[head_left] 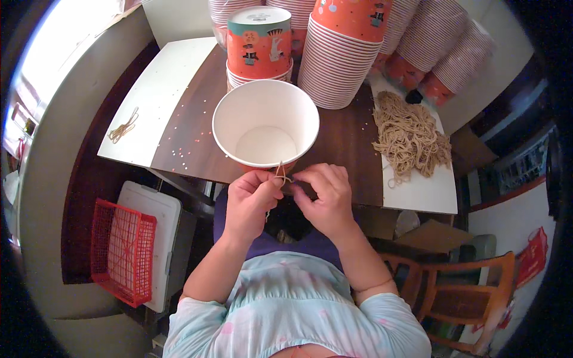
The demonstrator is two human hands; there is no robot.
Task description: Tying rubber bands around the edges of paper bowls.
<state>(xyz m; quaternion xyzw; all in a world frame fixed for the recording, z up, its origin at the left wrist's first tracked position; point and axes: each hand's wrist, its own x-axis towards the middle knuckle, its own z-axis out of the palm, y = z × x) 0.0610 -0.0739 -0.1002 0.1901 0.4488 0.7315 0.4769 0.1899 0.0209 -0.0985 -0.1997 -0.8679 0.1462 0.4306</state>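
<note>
An open paper bucket point(262, 107), white inside and orange outside, stands upright at the table's front edge with its mouth facing up. Just at its near rim, a thin tan cord point(281, 169) rises in a narrow loop between my fingers. My left hand point(250, 200) pinches the cord between thumb and forefinger. Close beside it, my right hand point(327, 196) is also closed in a pinch on the cord. A pale loose end hangs below my left hand. How the cord joins the bucket is hidden by my fingers.
Behind stand a tall stack of nested buckets point(340, 62) and an upside-down orange bucket point(259, 52). A tangled heap of tan cords point(412, 134) covers the table's right side; a few cords point(123, 126) lie left. A red basket point(122, 253) sits lower left, a wooden chair point(465, 292) lower right.
</note>
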